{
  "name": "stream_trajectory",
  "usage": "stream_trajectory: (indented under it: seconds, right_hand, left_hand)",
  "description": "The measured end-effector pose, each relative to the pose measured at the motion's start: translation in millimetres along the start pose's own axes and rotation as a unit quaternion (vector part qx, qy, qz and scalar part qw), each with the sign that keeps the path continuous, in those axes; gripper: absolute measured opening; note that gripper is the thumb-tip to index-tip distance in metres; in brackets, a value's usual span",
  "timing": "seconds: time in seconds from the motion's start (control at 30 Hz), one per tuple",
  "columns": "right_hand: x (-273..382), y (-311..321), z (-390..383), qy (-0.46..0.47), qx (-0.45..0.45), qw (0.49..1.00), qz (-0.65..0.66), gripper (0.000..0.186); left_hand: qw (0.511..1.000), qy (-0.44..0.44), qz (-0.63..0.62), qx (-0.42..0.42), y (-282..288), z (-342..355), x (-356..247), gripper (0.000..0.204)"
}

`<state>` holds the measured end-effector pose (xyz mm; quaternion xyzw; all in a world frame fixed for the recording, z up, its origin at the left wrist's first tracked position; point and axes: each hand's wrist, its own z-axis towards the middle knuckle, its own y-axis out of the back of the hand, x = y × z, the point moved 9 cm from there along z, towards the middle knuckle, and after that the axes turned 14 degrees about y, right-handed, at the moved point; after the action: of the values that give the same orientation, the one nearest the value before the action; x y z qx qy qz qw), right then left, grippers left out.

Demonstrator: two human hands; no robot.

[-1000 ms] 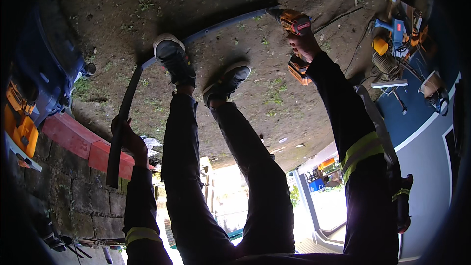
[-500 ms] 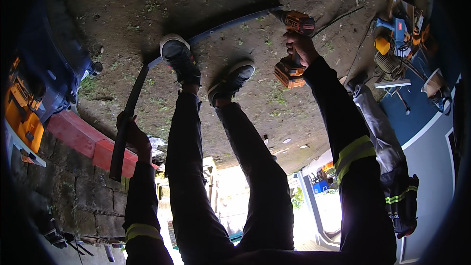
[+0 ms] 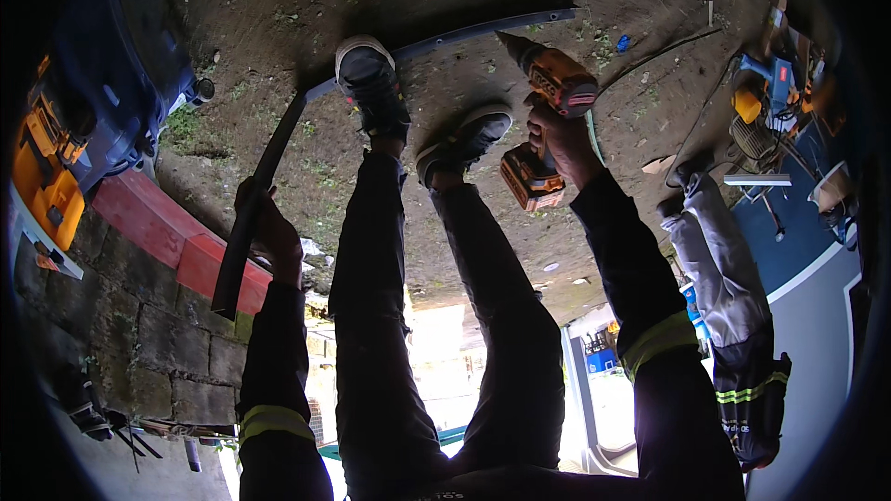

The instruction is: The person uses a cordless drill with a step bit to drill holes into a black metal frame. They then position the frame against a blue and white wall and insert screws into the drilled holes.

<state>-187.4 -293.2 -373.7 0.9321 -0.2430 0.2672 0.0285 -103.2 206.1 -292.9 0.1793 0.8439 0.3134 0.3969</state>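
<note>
My right hand grips an orange and black cordless drill by its handle, and its pointed tip hovers apart from a dark metal bar. That bar lies along the dirt with small holes in it, one near its right end. My left shoe rests on or against it. At its left end it meets a second dark bar, which slants back toward me. My left hand is closed round this second bar. Whether the two bars are one bent piece, I cannot tell.
Another person stands at the right, near tools and a fan. Dark blue bins, an orange tool case and a red kerb block line the left. A thin cable crosses the ground.
The drill has come back toward me, its tip leaving the right end of the bar, where a hole now shows. My left hand still holds the slanting bar. The whole view has shifted slightly.
</note>
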Motion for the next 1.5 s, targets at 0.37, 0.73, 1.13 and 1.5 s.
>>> stream_trajectory:
  seconds: [0.37, 0.73, 1.13, 1.5]
  right_hand:
    - [-96, -65, 28, -0.031, -0.002, 0.999, 0.042, 0.017]
    - [-110, -57, 27, -0.037, 0.005, 0.999, 0.037, 0.017]
    - [-78, -64, 46, 0.209, 0.020, 0.967, -0.142, 0.030]
    - [-29, -70, 61, 0.247, 0.095, 0.835, -0.483, 0.036]
  left_hand:
    - [1.000, 0.002, 0.002, -0.020, 0, -4, -9, 0.026]
    - [0.999, 0.004, 0.028, -0.015, 1, -2, -11, 0.028]
    - [1.000, 0.016, 0.020, 0.009, 0, -2, -9, 0.026]
    - [1.000, 0.015, 0.000, -0.004, -1, -6, -2, 0.025]
